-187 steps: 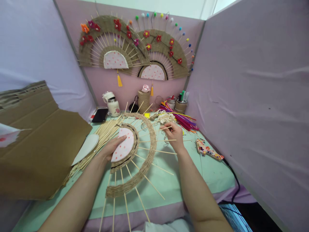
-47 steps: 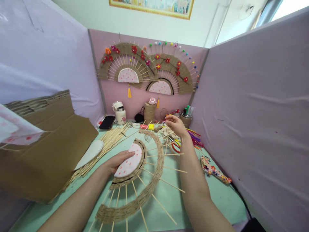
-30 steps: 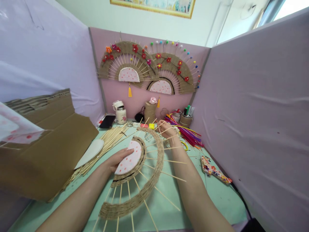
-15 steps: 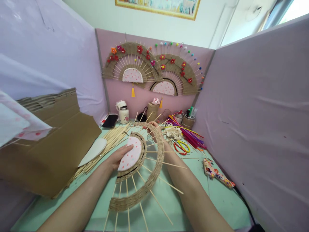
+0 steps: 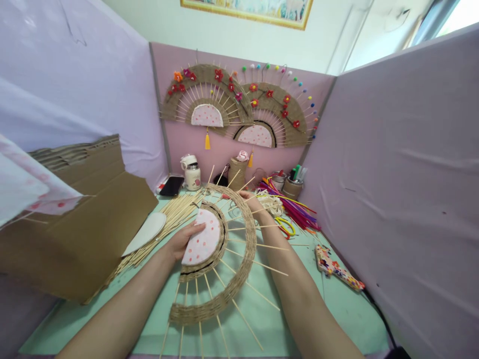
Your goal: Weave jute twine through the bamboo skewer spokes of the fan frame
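Note:
A half-round woven fan (image 5: pixel 249 249) of brown twine on thin wooden sticks is held tilted above the table. Its centre is a white half-disc with pink dots (image 5: pixel 204 239), edged by a twine band with a dark line. My left hand (image 5: pixel 183 239) grips this centre from the left, thumb on the front, other fingers hidden behind. At the far upper edge, my right hand (image 5: pixel 251 200) is beside the outer twine band, among the stick ends. Its fingers are closed together; what they pinch is too small to make out.
Left are cardboard (image 5: pixel 86 214), a white oval piece (image 5: pixel 147 232) and loose sticks (image 5: pixel 181 209). Behind stand a bottle (image 5: pixel 192 174) and twine spool (image 5: pixel 237 172). Right are scissors (image 5: pixel 286 227), pipe cleaners (image 5: pixel 292 207) and a patterned glue gun (image 5: pixel 337 269). Finished fans (image 5: pixel 209 75) hang behind.
My right hand has moved slightly right, out from behind the outer twine band to its outer side. The fan has turned a little; my left hand keeps its grip.

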Tool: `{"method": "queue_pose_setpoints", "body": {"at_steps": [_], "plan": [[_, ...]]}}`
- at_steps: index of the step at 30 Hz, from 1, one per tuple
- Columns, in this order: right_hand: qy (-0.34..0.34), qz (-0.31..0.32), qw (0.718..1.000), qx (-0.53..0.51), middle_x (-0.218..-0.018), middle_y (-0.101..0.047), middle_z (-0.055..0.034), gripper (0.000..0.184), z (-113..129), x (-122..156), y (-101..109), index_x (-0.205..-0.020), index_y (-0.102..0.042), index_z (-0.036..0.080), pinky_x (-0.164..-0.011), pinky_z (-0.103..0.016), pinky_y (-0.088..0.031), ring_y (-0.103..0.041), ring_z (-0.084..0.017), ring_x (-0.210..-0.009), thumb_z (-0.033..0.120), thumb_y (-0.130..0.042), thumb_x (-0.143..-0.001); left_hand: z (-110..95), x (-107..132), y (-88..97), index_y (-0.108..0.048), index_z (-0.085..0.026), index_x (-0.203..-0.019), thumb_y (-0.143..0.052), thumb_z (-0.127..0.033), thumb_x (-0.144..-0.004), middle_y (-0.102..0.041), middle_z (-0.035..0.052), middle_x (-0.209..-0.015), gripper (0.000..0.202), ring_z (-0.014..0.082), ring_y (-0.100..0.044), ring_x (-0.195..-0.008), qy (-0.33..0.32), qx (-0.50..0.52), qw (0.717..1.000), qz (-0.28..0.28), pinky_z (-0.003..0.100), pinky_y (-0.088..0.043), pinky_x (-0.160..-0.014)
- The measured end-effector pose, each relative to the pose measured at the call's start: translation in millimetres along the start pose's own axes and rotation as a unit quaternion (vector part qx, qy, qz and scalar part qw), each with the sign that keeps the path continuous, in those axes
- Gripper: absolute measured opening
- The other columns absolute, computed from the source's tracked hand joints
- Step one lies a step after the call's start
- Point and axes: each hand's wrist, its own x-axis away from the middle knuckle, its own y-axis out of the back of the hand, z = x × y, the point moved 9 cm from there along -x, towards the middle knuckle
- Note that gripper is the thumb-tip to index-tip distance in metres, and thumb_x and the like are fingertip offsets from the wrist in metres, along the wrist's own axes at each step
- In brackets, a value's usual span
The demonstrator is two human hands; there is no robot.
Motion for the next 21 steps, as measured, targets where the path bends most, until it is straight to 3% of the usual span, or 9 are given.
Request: {"method": "queue_pose_setpoints", "body": {"at_steps": [4,10,15,21], "plan": [[0.007,-0.008,1.0,0.008,-0.063,-0.06,0.0011,0.023,3.4,0.3,11.0,-0.072,-0.068,0.019,-0.055,-0.024,-0.038,-0.05,-0.011,-0.058,0.04,-0.071,-0.065,1.2,-0.3,-0.6,-0.058,-0.011,-0.098,-0.064,-0.012,-0.076,-0.073,0.0103,-0.076,0.023,0.0195,-0.069,-0.063,0.004,-0.01,1.0,0.003,0.029,-0.055,-0.061],[0.062,-0.031,0.994,-0.081,-0.092,-0.068,-0.0047,0.028,26.5,4.9,15.2,-0.085,-0.07,0.022,-0.075,-0.029,-0.046,-0.061,-0.017,-0.087,0.045,-0.067,-0.07,4.1,-1.7,1.7,-0.057,-0.011,-0.102,-0.066,-0.011,-0.073,-0.073,0.011,-0.081,0.03,0.021,-0.07,-0.066,0.005,-0.025,1.0,0.003,0.031,-0.056,-0.064],[0.007,0.052,0.997,-0.062,-0.083,-0.068,-0.0044,0.032,28.9,15.4,-6.7,-0.089,-0.069,0.02,-0.063,-0.026,-0.045,-0.059,-0.015,-0.071,0.045,-0.07,-0.069,4.9,-0.8,1.3,-0.058,-0.011,-0.106,-0.064,-0.014,-0.076,-0.073,0.0114,-0.08,0.031,0.0211,-0.07,-0.065,0.01,-0.005,1.0,0.004,0.031,-0.056,-0.064],[-0.051,0.182,0.981,-0.045,-0.072,-0.065,-0.0002,0.035,15.8,27.2,-25.6,-0.091,-0.066,0.019,-0.056,-0.022,-0.042,-0.054,-0.01,-0.06,0.028,-0.077,-0.059,10.0,-0.6,9.5,-0.06,-0.006,-0.112,-0.056,-0.021,-0.083,-0.074,0.013,-0.077,0.033,0.0229,-0.071,-0.068,0.062,0.052,0.996,-0.03,0.033,-0.056,-0.07]]}}
